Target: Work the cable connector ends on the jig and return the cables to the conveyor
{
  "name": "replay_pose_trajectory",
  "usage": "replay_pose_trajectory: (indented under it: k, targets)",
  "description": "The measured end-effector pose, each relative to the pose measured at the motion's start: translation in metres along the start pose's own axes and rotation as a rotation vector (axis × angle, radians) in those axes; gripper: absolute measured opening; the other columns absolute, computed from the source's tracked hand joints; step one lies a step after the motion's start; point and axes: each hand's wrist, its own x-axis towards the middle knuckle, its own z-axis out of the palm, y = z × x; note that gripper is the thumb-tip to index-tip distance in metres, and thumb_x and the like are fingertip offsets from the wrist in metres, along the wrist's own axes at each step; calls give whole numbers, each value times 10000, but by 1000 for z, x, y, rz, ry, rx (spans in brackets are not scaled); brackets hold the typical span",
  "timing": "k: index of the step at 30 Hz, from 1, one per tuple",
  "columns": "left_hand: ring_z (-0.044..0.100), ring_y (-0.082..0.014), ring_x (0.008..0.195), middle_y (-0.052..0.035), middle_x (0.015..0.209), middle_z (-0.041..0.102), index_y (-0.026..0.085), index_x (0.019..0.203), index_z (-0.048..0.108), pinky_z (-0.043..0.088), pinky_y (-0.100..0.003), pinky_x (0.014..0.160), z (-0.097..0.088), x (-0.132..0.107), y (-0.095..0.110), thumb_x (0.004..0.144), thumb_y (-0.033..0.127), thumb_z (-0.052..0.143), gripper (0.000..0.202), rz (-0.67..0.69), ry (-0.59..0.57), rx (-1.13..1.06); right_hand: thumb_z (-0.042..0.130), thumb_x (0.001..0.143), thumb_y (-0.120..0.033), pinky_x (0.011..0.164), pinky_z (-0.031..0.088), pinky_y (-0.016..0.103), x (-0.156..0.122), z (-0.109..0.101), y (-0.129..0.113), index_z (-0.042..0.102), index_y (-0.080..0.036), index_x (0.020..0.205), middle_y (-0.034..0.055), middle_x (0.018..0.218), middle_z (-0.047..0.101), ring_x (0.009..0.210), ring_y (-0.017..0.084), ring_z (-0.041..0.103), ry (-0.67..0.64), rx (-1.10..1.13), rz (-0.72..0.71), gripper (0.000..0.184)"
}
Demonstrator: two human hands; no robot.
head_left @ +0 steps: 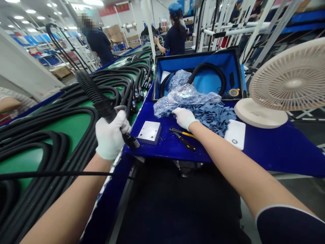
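The left grip (pixel 113 135) is clenching a black ribbed cable (pixel 98 95) just off the near-left corner of the blue tabletop (pixel 254 159), over a green conveyor (pixel 71 127) carrying coiled black cables. The right grip (pixel 184 118) is resting released on a plastic bag (pixel 186 96) beside blue foam pads (pixel 213 117). Between the hands, a metal block (pixel 149 132) and yellow-handled pliers (pixel 182 139) are lying near the front edge. An open blue-lined case (pixel 198 57) is occupying the far edge, a white fan (pixel 291 78) is standing by the right side, and a co-worker (pixel 175 37) is working down the aisle beyond.
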Motion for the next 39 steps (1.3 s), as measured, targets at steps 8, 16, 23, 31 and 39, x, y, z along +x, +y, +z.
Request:
replay_pose_trajectory:
  k: [8,16,23,31,39]
  targets:
    - [343,-75,412,79,536,412,177,991,647,337,-251,444,16,50,-29,789,323,714,259,137,-102,109,644,864,-277,937,480,404,-6,2,8,693,-106,1088,193,1037,733,1009,301,677,50,31,75,286]
    - [470,-115,481,43,568,516,175,978,648,405,-267,516,15,46,-47,809,388,681,274,146,25,351,634,817,-261,749,517,291,-38,-8,-25,740,-121,1098,71,925,754,777,175,663,91,677,-56,331]
    - [584,-153,619,-3,653,619,139,1042,655,491,-294,666,3,52,-40,837,354,648,297,151,-136,428,621,820,-205,757,457,254,-21,1,-115,749,-156,928,26,874,728,784,146,622,-8,612,-363,175]
    - [630,-178,835,-58,933,699,117,1120,665,504,-307,822,-3,52,-37,828,360,665,380,112,-155,453,690,777,-374,616,370,247,7,8,-131,698,-122,714,-26,638,582,611,107,480,-186,723,-349,259]
    - [629,-175,743,-38,821,674,123,1129,653,509,-305,723,-8,52,-41,840,359,656,374,89,-169,375,737,725,-417,533,382,240,2,15,-130,713,-119,720,-20,580,568,545,111,489,-232,828,-268,299]
